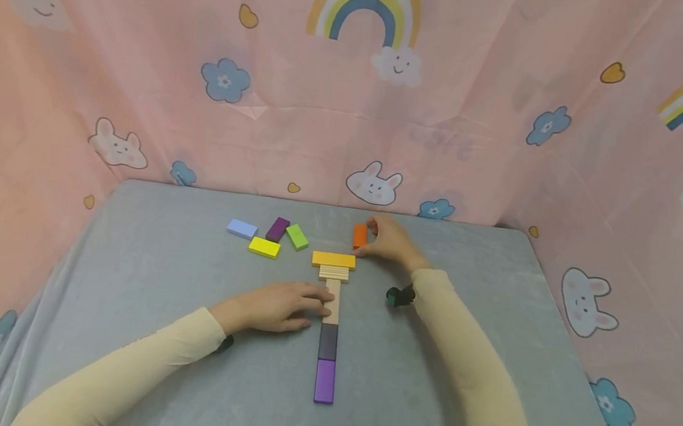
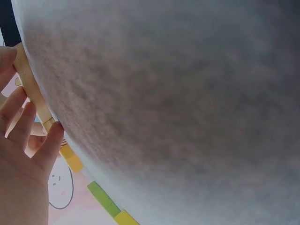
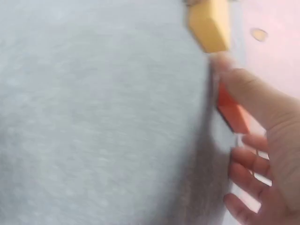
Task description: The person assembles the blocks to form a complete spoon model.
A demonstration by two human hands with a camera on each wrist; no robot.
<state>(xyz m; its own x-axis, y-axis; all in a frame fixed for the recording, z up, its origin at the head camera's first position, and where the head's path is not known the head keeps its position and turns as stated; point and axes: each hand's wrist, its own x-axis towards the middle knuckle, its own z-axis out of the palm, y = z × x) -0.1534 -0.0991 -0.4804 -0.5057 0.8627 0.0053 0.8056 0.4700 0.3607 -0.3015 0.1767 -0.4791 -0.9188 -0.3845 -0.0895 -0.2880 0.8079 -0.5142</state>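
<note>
Down the middle of the table runs a row of blocks: a purple block [image 1: 325,381], a dark grey block [image 1: 328,342], a pale wooden block [image 1: 332,303], a ridged wooden piece [image 1: 333,273] and a yellow-orange block [image 1: 333,260] set crosswise at the far end. My left hand [image 1: 279,306] rests its fingertips on the pale wooden block, fingers fairly straight. Beyond the crosswise block, my right hand [image 1: 393,240] pinches an orange block [image 1: 360,236] by its two ends, thumb at the near end. The right wrist view is blurred, with the orange block [image 3: 231,110] between thumb and fingers.
Left of the row's far end lie a light blue block [image 1: 242,229], a dark purple block [image 1: 277,229], a green block [image 1: 298,237] and a yellow block [image 1: 265,247]. Grey cloth [image 1: 176,389] covers the table. A pink patterned curtain [image 1: 324,136] hangs behind and at both sides.
</note>
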